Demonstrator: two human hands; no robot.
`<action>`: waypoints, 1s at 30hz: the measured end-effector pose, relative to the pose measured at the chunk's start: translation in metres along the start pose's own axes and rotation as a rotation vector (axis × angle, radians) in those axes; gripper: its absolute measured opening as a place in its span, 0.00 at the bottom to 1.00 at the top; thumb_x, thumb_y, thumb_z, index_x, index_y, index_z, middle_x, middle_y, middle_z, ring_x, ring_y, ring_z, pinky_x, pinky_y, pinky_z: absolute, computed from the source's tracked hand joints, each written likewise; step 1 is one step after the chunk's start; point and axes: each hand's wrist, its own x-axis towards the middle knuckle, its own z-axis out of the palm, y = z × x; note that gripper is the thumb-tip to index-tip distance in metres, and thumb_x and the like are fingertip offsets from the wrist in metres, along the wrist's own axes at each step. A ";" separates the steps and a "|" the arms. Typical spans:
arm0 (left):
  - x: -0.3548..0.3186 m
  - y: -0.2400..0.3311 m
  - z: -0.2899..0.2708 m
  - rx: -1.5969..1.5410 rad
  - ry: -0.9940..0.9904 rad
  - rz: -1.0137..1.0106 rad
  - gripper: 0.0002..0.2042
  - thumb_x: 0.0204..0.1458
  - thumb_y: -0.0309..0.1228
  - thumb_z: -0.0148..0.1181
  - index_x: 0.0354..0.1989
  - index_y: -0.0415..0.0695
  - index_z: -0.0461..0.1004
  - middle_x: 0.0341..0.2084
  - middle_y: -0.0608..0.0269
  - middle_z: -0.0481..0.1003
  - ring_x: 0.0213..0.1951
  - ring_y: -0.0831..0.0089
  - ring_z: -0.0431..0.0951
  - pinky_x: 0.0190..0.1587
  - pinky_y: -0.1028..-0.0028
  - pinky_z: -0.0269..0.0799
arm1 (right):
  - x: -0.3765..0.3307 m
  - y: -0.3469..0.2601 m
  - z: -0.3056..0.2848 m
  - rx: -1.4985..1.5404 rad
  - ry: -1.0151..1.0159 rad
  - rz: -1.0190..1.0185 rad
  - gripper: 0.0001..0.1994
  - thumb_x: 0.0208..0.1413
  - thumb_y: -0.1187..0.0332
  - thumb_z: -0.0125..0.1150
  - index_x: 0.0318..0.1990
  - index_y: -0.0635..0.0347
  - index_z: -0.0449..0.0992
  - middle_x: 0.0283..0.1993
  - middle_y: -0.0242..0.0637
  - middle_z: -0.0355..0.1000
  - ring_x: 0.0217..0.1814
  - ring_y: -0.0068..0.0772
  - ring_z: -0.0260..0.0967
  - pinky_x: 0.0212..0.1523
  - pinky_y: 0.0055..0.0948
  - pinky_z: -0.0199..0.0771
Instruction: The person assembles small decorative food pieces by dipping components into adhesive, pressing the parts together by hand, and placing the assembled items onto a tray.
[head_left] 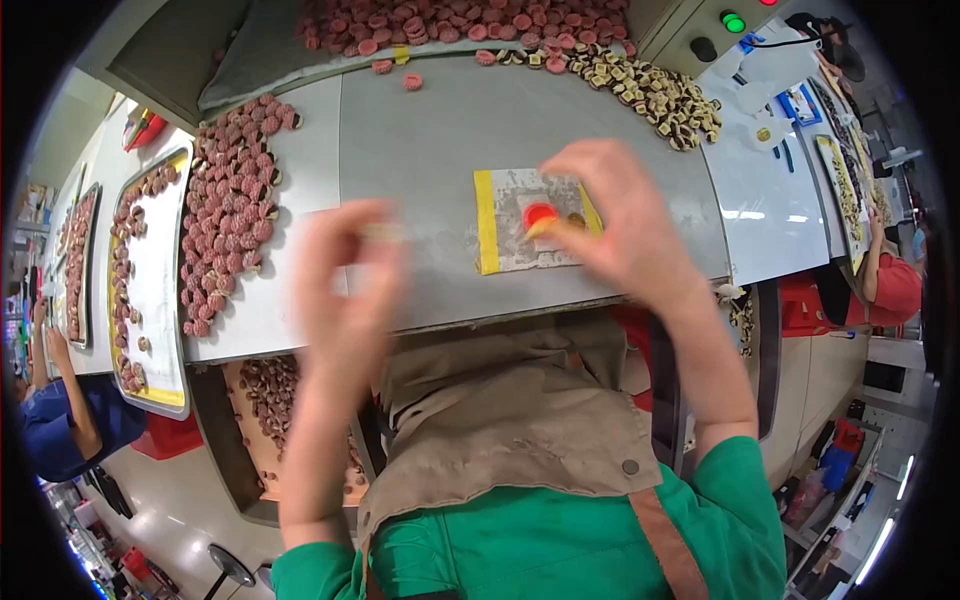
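My left hand (345, 270) is raised over the near left of the grey worktable (430, 140), blurred by motion. Its thumb and finger meet around a small pale thing that I cannot make out. A cloth pad (510, 262) with yellow tape edges lies in front of me, and a round red spot (538, 215) glows on it. Over the pad's right side is my right hand (625, 225), fingers curved and apart from the thumb, holding nothing visible. The thumb reaches close to the red spot. A small brown piece (575, 220) shows between thumb and fingers, seemingly on the pad.
Pink-topped pieces (235, 200) are heaped on the left, more pink pieces (450, 20) at the back. Cream-and-dark pieces (650, 90) lie back right. A lined tray (160, 290) stands far left, an open drawer (225, 440) below. Co-workers' arms (70, 385) (875, 250) show at both sides.
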 end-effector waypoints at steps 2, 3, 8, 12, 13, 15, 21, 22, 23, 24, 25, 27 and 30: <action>0.013 -0.012 -0.067 0.037 0.288 -0.114 0.10 0.56 0.29 0.53 0.44 0.37 0.71 0.35 0.63 0.73 0.36 0.78 0.71 0.40 0.78 0.67 | 0.001 0.039 -0.026 -0.193 0.011 0.160 0.19 0.46 0.66 0.64 0.45 0.61 0.70 0.45 0.42 0.67 0.48 0.45 0.65 0.50 0.36 0.65; 0.018 -0.025 -0.105 0.254 0.429 -0.163 0.12 0.60 0.33 0.50 0.44 0.36 0.71 0.35 0.62 0.73 0.37 0.78 0.71 0.42 0.78 0.68 | -0.002 0.066 -0.039 -0.281 0.043 0.191 0.19 0.49 0.65 0.62 0.48 0.60 0.70 0.46 0.43 0.67 0.49 0.45 0.65 0.50 0.36 0.66; -0.014 -0.129 -0.283 1.049 0.248 -0.334 0.14 0.58 0.37 0.53 0.44 0.38 0.72 0.35 0.55 0.75 0.37 0.69 0.74 0.40 0.72 0.68 | 0.011 0.138 -0.039 -0.475 0.100 0.242 0.19 0.53 0.65 0.58 0.54 0.55 0.69 0.50 0.43 0.65 0.50 0.46 0.65 0.51 0.37 0.66; 0.005 -0.090 -0.232 1.287 0.365 -0.141 0.16 0.57 0.39 0.53 0.46 0.41 0.73 0.40 0.55 0.75 0.42 0.64 0.74 0.45 0.68 0.68 | 0.034 0.133 -0.006 -0.497 0.095 0.107 0.21 0.53 0.64 0.59 0.55 0.51 0.68 0.51 0.42 0.65 0.51 0.45 0.65 0.50 0.38 0.67; 0.017 -0.078 -0.204 1.103 0.362 -0.063 0.15 0.57 0.37 0.54 0.47 0.40 0.73 0.41 0.55 0.75 0.43 0.66 0.74 0.47 0.69 0.68 | 0.039 0.128 0.000 -0.493 0.071 0.078 0.21 0.53 0.64 0.59 0.56 0.50 0.67 0.51 0.42 0.65 0.51 0.44 0.65 0.50 0.38 0.67; 0.050 -0.064 -0.150 0.811 0.228 0.016 0.15 0.55 0.37 0.56 0.47 0.43 0.73 0.40 0.56 0.74 0.43 0.65 0.75 0.44 0.69 0.70 | 0.039 0.124 0.007 -0.505 0.087 0.052 0.21 0.54 0.64 0.59 0.56 0.49 0.67 0.51 0.40 0.65 0.51 0.43 0.65 0.50 0.39 0.66; 0.120 -0.025 0.010 0.497 -0.138 0.283 0.16 0.49 0.31 0.60 0.47 0.44 0.72 0.40 0.51 0.70 0.41 0.56 0.73 0.42 0.65 0.70 | 0.048 0.095 -0.008 -0.607 0.090 0.047 0.18 0.53 0.64 0.59 0.53 0.48 0.70 0.50 0.35 0.65 0.51 0.39 0.65 0.51 0.34 0.61; 0.133 -0.035 0.024 0.459 -0.092 0.329 0.14 0.48 0.30 0.60 0.45 0.43 0.73 0.38 0.52 0.71 0.40 0.56 0.73 0.41 0.65 0.70 | 0.054 0.088 -0.010 -0.568 0.093 0.017 0.16 0.53 0.64 0.58 0.51 0.49 0.71 0.49 0.33 0.66 0.50 0.38 0.65 0.50 0.34 0.60; 0.141 -0.048 0.036 0.425 -0.048 0.378 0.13 0.48 0.29 0.59 0.43 0.42 0.73 0.36 0.52 0.71 0.38 0.56 0.73 0.40 0.64 0.69 | 0.061 0.082 -0.009 -0.526 0.098 -0.011 0.14 0.54 0.64 0.58 0.48 0.50 0.73 0.47 0.32 0.67 0.49 0.38 0.65 0.50 0.33 0.59; 0.147 -0.054 0.047 0.423 -0.046 0.380 0.13 0.48 0.29 0.59 0.43 0.42 0.73 0.36 0.52 0.71 0.38 0.56 0.73 0.40 0.64 0.69 | 0.066 0.082 -0.007 -0.529 0.099 -0.013 0.14 0.54 0.64 0.58 0.48 0.50 0.73 0.47 0.32 0.67 0.49 0.38 0.65 0.50 0.33 0.59; 0.151 -0.060 0.054 0.394 -0.064 0.407 0.12 0.48 0.28 0.59 0.41 0.41 0.72 0.35 0.52 0.71 0.37 0.56 0.73 0.39 0.64 0.69 | 0.074 0.084 -0.001 -0.461 0.090 -0.045 0.12 0.54 0.64 0.57 0.46 0.51 0.74 0.45 0.31 0.68 0.48 0.37 0.65 0.49 0.34 0.59; 0.154 -0.059 0.068 0.354 -0.106 0.442 0.10 0.48 0.26 0.59 0.39 0.40 0.72 0.34 0.53 0.71 0.37 0.55 0.73 0.38 0.63 0.69 | 0.088 0.088 0.008 -0.402 0.082 -0.052 0.10 0.54 0.65 0.57 0.43 0.52 0.74 0.43 0.30 0.70 0.47 0.36 0.66 0.48 0.35 0.59; 0.146 -0.050 0.076 0.277 -0.060 0.414 0.09 0.47 0.25 0.59 0.37 0.39 0.72 0.31 0.54 0.71 0.35 0.56 0.73 0.37 0.64 0.69 | 0.108 0.097 0.028 -0.293 0.051 -0.100 0.09 0.53 0.67 0.58 0.41 0.54 0.74 0.38 0.31 0.70 0.45 0.36 0.66 0.46 0.36 0.61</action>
